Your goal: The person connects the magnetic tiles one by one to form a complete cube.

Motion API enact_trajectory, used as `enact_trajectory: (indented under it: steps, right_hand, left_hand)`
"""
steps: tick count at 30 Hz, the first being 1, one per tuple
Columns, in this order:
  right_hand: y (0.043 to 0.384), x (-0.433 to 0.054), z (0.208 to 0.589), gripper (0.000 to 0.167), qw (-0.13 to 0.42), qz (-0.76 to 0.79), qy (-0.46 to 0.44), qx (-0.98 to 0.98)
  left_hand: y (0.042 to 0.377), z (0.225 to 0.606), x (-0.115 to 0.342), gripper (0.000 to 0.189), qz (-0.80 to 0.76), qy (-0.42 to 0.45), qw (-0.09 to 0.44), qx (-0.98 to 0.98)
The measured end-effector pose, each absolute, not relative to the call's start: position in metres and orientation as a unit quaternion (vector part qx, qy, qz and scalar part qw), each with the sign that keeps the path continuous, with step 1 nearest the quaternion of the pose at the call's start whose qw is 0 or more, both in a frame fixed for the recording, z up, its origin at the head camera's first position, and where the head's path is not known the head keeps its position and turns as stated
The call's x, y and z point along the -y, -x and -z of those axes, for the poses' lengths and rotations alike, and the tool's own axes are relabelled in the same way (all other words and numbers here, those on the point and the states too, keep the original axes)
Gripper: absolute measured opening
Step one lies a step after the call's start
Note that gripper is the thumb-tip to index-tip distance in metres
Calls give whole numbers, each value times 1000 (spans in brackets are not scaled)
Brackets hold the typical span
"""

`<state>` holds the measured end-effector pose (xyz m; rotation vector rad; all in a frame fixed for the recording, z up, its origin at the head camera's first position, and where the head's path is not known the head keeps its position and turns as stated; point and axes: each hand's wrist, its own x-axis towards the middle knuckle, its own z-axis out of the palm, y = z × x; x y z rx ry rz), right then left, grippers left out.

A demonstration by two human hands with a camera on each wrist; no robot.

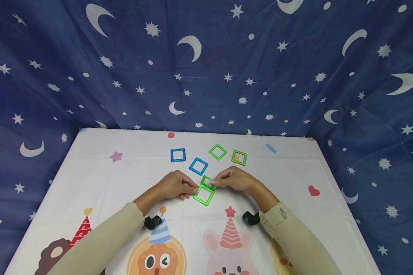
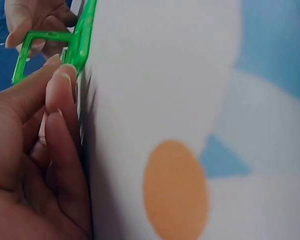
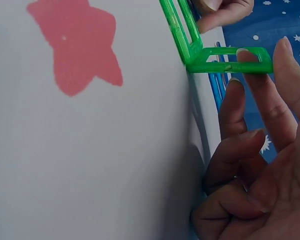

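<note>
Two green square magnetic tiles meet along one edge. One flat tile (image 1: 210, 198) lies on the table, and the other, a raised tile (image 1: 202, 180), stands up from its far edge, roughly at a right angle in the right wrist view. My left hand (image 1: 177, 184) pinches the left end of the joined edge between thumb and fingertips. From the other side, my right hand (image 1: 236, 178) holds the raised tile (image 3: 225, 67) by its upper edge with thumb and index finger. The right hand's other fingers are curled beneath.
Beyond the hands lie a blue tile (image 1: 178, 149), a second blue tile (image 1: 195, 171), a green tile (image 1: 222, 148) and another green tile (image 1: 240, 152). A white cloth with cartoon prints covers the table (image 1: 278, 172). A blue starry curtain (image 1: 213, 95) hangs behind it.
</note>
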<state>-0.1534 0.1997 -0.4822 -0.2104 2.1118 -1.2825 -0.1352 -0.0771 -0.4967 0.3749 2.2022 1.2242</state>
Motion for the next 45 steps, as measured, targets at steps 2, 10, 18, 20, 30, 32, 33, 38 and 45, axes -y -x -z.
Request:
enact_trajectory:
  steps: [2,10,18,20,30,32,33,38,45]
  right_hand:
    - [154,-201,483,23,330,489,90,-803]
    - [154,-202,483,23,337,489,121,-795]
    - [153,-203,483,24,340,486,117,-797]
    - [153,-203,482,24,339,487,113,-797]
    - [152,-205,480,23,342,496,103,-792]
    - [153,-206,480,22,346,496,105,-789]
    - [153,-206,480,22,347,496,107,-789]
    - [153,-208,482,24,343,496,109,-791]
    - [153,-208,484,23,318,514,77,-793]
  left_hand:
    - [136,495,78,23,-475,-137,288,-820]
    - [137,491,69,31,-463,-192,233,-833]
    - [137,490,61,29,-482,-187,217,-828]
    - [138,491,60,27,-484,-187,216,-827]
    - [138,492,59,17,-476,-194,216,-830]
    - [138,493,60,17,-479,-191,220,-828]
    - [138,493,60,16,-481,-189,221,-827]
    - [138,494,61,19,-485,-193,227,-822]
    - [136,494,65,20,-496,-211,252,-803]
